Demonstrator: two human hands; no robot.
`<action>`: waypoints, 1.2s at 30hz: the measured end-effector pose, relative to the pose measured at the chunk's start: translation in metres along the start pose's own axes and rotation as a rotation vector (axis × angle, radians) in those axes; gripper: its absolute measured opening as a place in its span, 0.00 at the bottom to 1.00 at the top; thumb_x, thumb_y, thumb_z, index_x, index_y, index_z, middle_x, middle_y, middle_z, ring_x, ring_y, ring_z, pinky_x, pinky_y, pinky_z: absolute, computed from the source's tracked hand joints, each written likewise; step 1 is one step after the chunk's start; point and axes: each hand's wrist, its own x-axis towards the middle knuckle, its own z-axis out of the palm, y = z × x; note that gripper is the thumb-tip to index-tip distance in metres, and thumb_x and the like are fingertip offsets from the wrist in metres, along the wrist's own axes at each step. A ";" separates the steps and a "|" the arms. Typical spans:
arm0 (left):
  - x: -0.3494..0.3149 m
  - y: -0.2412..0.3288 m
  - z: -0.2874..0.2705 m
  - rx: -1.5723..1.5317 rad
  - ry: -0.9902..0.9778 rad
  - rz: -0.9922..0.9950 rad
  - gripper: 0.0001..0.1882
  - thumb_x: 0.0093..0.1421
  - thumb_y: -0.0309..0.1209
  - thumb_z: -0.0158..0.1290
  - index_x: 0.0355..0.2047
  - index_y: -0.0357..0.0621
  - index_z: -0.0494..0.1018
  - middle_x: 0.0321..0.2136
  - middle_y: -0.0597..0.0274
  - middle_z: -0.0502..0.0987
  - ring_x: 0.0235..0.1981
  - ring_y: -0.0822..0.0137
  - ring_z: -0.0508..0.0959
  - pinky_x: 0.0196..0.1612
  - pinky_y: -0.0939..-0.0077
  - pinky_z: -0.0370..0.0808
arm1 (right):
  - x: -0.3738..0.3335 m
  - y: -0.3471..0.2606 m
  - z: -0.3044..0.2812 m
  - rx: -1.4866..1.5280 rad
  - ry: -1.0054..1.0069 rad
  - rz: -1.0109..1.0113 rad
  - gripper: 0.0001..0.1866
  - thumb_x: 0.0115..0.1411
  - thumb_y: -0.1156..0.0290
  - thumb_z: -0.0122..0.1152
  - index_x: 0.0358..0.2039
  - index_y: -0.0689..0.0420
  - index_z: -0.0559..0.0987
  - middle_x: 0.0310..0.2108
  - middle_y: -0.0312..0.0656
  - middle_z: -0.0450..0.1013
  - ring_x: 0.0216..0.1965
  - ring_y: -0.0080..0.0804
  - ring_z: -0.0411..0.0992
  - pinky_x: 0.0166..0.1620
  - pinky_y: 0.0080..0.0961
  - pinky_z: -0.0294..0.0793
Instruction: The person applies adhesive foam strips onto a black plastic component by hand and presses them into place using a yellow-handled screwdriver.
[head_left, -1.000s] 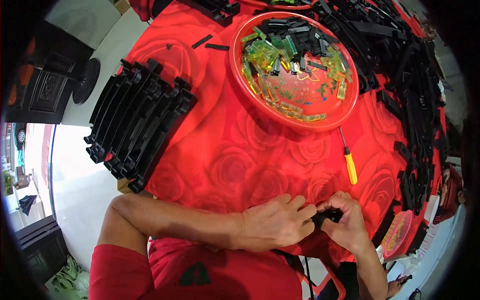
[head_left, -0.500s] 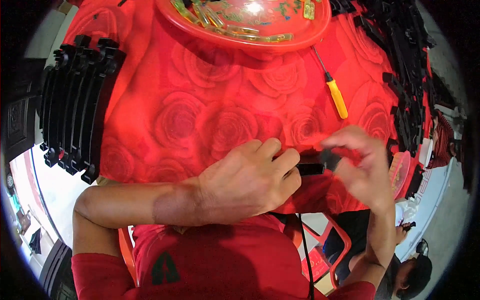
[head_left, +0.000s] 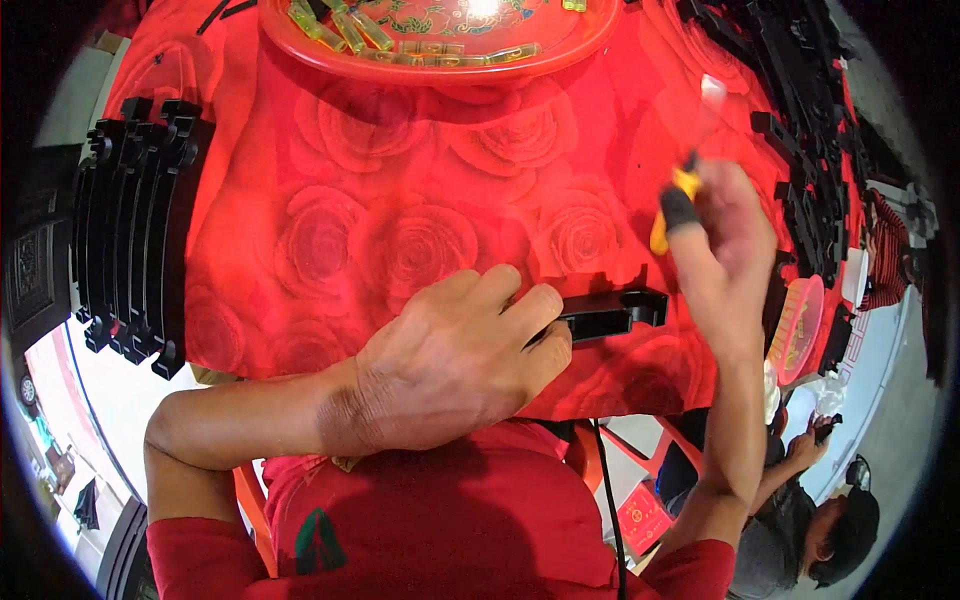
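Note:
My left hand is closed around a long black plastic piece near the table's front edge. The piece's right end sticks out past my fingers, showing a hollow side and a notched end; the rest lies hidden under the hand. To its right and a little farther off, my right hand grips a yellow-handled screwdriver. The blurred shaft points away from me, with a pale blur around its tip. A black cover sits on the right thumb.
A red tray at the back holds several yellowish clear tubes. Long black pieces stand in a row at left; more black pieces are heaped at right. A pink brush lies at the right edge. Another person sits lower right.
My right hand has moved from beside the black piece up to the screwdriver, lifting it off the tablecloth. The black piece's right end now shows. The whole view has shifted slightly.

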 end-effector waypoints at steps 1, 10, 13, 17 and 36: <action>0.001 0.001 -0.001 0.009 -0.003 0.005 0.14 0.52 0.29 0.60 0.40 0.45 0.82 0.35 0.64 0.76 0.32 0.65 0.76 0.32 0.71 0.75 | -0.014 -0.003 -0.002 0.263 0.068 0.033 0.11 0.63 0.81 0.63 0.45 0.60 0.75 0.31 0.36 0.72 0.31 0.23 0.74 0.34 0.23 0.75; 0.001 0.001 0.002 -0.021 0.010 -0.008 0.14 0.51 0.30 0.62 0.39 0.46 0.83 0.36 0.63 0.78 0.32 0.65 0.77 0.32 0.71 0.75 | -0.083 0.004 0.010 0.589 -0.038 -0.029 0.05 0.64 0.74 0.59 0.37 0.62 0.76 0.35 0.51 0.77 0.32 0.33 0.76 0.41 0.28 0.76; 0.001 0.001 0.001 -0.033 0.015 -0.022 0.13 0.51 0.31 0.63 0.39 0.45 0.83 0.36 0.63 0.77 0.32 0.65 0.77 0.31 0.70 0.74 | -0.080 0.001 0.009 0.437 -0.057 -0.114 0.12 0.69 0.64 0.56 0.36 0.61 0.76 0.32 0.50 0.77 0.32 0.37 0.76 0.41 0.31 0.75; 0.002 0.002 0.002 -0.043 0.004 -0.025 0.14 0.50 0.31 0.63 0.39 0.45 0.83 0.37 0.62 0.77 0.31 0.65 0.75 0.30 0.70 0.74 | -0.081 -0.012 0.034 0.696 0.152 -0.046 0.20 0.75 0.53 0.52 0.33 0.57 0.74 0.29 0.48 0.77 0.30 0.38 0.74 0.39 0.34 0.74; 0.001 0.004 0.001 -0.025 -0.017 -0.020 0.13 0.52 0.31 0.62 0.39 0.46 0.84 0.38 0.62 0.78 0.33 0.65 0.76 0.32 0.71 0.74 | -0.112 -0.003 0.048 1.224 0.132 -0.179 0.27 0.73 0.46 0.52 0.18 0.45 0.65 0.14 0.29 0.61 0.18 0.30 0.60 0.22 0.27 0.59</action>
